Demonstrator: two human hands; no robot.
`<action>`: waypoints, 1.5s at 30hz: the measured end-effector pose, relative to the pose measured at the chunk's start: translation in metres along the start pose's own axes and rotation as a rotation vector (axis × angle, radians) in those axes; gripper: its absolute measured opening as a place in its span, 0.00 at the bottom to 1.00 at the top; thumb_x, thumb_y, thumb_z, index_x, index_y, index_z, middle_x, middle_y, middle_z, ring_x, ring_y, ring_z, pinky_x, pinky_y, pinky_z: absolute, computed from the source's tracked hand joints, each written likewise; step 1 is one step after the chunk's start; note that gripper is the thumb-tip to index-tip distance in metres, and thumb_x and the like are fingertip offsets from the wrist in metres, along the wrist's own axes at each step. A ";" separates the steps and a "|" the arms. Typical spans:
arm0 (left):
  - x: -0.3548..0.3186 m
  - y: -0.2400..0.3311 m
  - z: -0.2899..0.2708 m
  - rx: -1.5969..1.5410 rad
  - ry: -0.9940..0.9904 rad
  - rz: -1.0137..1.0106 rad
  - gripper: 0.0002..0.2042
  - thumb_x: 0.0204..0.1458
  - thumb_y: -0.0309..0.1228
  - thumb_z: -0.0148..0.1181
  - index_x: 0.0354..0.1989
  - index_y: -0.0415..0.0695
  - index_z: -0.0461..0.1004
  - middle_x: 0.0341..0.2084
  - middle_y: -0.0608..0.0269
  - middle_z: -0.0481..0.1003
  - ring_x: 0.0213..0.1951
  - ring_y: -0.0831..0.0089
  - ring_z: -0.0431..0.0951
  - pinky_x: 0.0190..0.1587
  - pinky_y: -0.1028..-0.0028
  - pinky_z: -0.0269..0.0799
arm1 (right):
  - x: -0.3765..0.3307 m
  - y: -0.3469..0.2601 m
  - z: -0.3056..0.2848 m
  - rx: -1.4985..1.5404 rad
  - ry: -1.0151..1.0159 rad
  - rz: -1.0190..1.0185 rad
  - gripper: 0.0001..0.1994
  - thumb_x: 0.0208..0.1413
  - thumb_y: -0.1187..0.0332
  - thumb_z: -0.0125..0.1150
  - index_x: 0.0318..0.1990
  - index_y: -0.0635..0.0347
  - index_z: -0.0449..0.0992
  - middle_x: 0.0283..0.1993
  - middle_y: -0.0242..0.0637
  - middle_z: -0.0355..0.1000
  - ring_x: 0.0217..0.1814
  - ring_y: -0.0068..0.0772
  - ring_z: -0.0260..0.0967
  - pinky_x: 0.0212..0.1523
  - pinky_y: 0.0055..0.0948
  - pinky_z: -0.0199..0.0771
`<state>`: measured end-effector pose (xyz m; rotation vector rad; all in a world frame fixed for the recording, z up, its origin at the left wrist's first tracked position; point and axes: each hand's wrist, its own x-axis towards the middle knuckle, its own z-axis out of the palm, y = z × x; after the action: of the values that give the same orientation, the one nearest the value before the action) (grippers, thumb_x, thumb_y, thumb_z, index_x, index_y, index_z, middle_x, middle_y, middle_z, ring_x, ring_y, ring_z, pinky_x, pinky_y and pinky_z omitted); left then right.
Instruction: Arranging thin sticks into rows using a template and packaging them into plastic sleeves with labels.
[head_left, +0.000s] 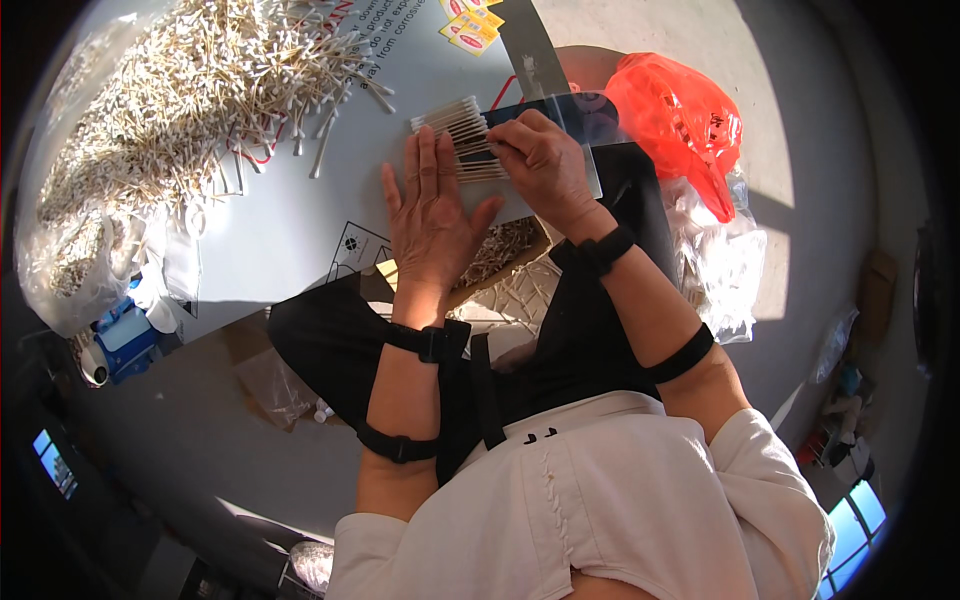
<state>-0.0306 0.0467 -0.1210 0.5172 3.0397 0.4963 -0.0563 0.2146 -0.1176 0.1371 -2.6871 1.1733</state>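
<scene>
A row of cotton swabs (pixel 452 122) lies side by side on the grey table, white tips lined up. My left hand (pixel 432 215) rests flat, fingers stretched out, its fingertips touching the left ends of the nearer swabs. At their right ends, my right hand (pixel 548 165) is closed, with thumb and forefinger pinching a cotton swab; the fingers partly hide it. Beneath the right hand is a clear plastic sheet (pixel 592 165) by the table edge. A big heap of loose cotton swabs (pixel 190 110) spreads from a clear bag at the left.
Yellow-and-white labels (pixel 472 28) lie at the table's far edge. A red plastic bag (pixel 680 120) sits on the right, above clear plastic bags (pixel 715 260). Below the table edge, an open box (pixel 500 250) holds more swabs. A blue object (pixel 128 338) is at the lower left.
</scene>
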 end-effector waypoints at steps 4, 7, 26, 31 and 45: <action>0.000 0.000 0.000 -0.004 0.002 -0.001 0.46 0.50 0.52 0.61 0.71 0.39 0.47 0.72 0.52 0.47 0.74 0.60 0.43 0.72 0.49 0.34 | -0.002 0.000 -0.002 -0.015 -0.042 -0.035 0.03 0.50 0.69 0.63 0.33 0.55 0.78 0.30 0.35 0.68 0.35 0.43 0.72 0.34 0.39 0.72; 0.000 0.000 -0.001 -0.009 -0.013 -0.011 0.46 0.50 0.52 0.60 0.71 0.39 0.47 0.72 0.53 0.47 0.74 0.60 0.43 0.72 0.50 0.34 | -0.001 -0.001 -0.002 0.013 -0.036 -0.015 0.03 0.51 0.70 0.63 0.33 0.55 0.79 0.30 0.36 0.69 0.35 0.44 0.72 0.34 0.39 0.72; 0.000 0.000 0.000 -0.045 0.011 -0.012 0.46 0.50 0.51 0.62 0.72 0.41 0.47 0.72 0.53 0.48 0.73 0.59 0.45 0.71 0.50 0.36 | 0.013 0.001 0.004 0.095 0.017 0.010 0.03 0.51 0.70 0.63 0.34 0.56 0.80 0.30 0.38 0.71 0.35 0.45 0.73 0.34 0.38 0.73; -0.001 0.000 0.001 -0.027 0.020 -0.008 0.46 0.50 0.52 0.61 0.72 0.41 0.47 0.72 0.54 0.48 0.73 0.60 0.45 0.71 0.50 0.36 | 0.025 0.004 0.007 0.073 0.035 -0.029 0.04 0.51 0.70 0.63 0.34 0.56 0.80 0.30 0.39 0.71 0.35 0.45 0.73 0.35 0.38 0.73; -0.001 0.000 0.000 -0.019 0.032 -0.014 0.46 0.48 0.53 0.63 0.71 0.40 0.50 0.71 0.55 0.49 0.73 0.62 0.46 0.72 0.50 0.37 | 0.033 0.006 0.006 0.094 -0.005 -0.030 0.04 0.47 0.69 0.65 0.32 0.55 0.80 0.31 0.37 0.71 0.38 0.44 0.73 0.37 0.38 0.74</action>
<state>-0.0294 0.0464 -0.1206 0.4913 3.0638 0.5377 -0.0907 0.2145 -0.1182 0.1945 -2.6250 1.2927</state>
